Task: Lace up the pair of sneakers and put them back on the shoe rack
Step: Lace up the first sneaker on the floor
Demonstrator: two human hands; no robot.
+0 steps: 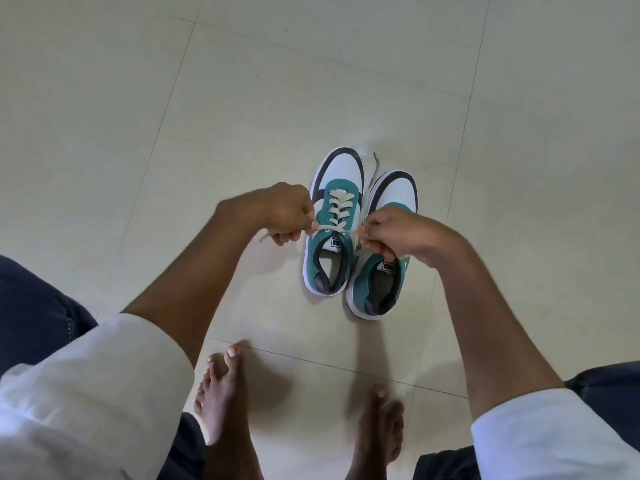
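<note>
Two teal-and-white sneakers stand side by side on the tiled floor (242, 116), toes pointing away from the person. The left hand (284, 213) pinches one end of the white lace (337, 211) just left of the left sneaker (332, 223). The right hand (391, 233) pinches the other end, over the right sneaker (381, 271). The lace spans between both grips across the left sneaker's top eyelets.

There were two sneakers (332, 230) (381, 258), two hands (280, 213) (398, 233), two bare feet (221, 393) (381, 427), and one visible cream lace (337, 211).
</note>
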